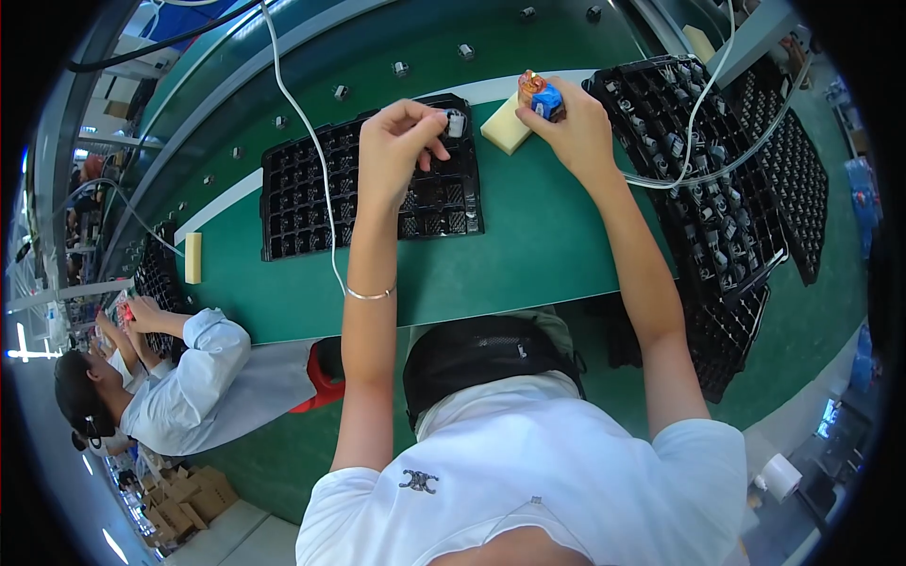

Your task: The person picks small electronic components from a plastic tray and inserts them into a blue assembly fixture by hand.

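Note:
My left hand (404,141) is at the upper right corner of a black compartment tray (373,203) on the green tabletop. Its thumb and fingers pinch a small grey metal-looking part (456,124) over that corner. My right hand (578,127) is closed around a small object (542,98), blue with a shiny orange, copper-like top; its exact kind is unclear and the palm side is hidden. A pale yellow foam block (506,128) lies between both hands, just left of my right hand.
At right, another black tray (703,189) holds several grey parts, with a further black tray (788,160) beyond. A white cable (316,141) hangs across the left tray. Small parts (400,69) sit spaced along the green conveyor behind. A co-worker (179,387) works at left.

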{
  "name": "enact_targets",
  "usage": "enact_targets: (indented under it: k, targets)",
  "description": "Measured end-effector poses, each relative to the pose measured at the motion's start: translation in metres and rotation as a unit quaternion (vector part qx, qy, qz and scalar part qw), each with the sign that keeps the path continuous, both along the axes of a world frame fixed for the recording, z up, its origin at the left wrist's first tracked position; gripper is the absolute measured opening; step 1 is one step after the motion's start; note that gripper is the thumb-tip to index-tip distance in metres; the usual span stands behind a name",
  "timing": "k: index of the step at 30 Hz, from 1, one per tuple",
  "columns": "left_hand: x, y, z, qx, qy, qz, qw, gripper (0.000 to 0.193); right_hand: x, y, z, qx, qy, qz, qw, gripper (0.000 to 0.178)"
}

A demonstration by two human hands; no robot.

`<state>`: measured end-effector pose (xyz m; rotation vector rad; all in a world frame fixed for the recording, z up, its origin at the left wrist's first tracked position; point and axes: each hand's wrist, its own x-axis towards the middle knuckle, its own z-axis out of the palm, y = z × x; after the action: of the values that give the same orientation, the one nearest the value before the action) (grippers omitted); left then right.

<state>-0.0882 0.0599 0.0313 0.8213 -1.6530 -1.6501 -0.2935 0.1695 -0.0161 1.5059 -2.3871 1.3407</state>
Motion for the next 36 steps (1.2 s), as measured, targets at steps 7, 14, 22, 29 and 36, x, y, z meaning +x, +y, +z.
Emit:
enact_targets:
  k: [7,14,22,29,36]
  targets:
    - [-0.014,-0.017,-0.035,0.178,0.167,-0.036,0.969,0.01,0.0,-0.002,-0.002,-0.012,-0.003,0.007,1.0,0.043]
    - [-0.011,-0.018,-0.055,0.201,0.154,-0.069,0.965,0.03,0.001,-0.003,0.001,0.006,-0.035,0.003,0.999,0.045]
    - [-0.011,-0.011,-0.053,0.233,0.174,-0.048,0.956,0.022,-0.018,-0.033,-0.002,0.008,0.014,0.03,0.999,0.045]
    - [-0.015,-0.007,-0.055,0.211,0.188,-0.04,0.958,0.008,-0.073,-0.114,-0.01,0.06,0.028,0.012,0.998,0.04]
    - [-0.012,-0.006,-0.05,0.213,0.192,-0.044,0.957,0.01,-0.076,-0.135,-0.022,0.054,0.071,-0.017,0.996,0.043]
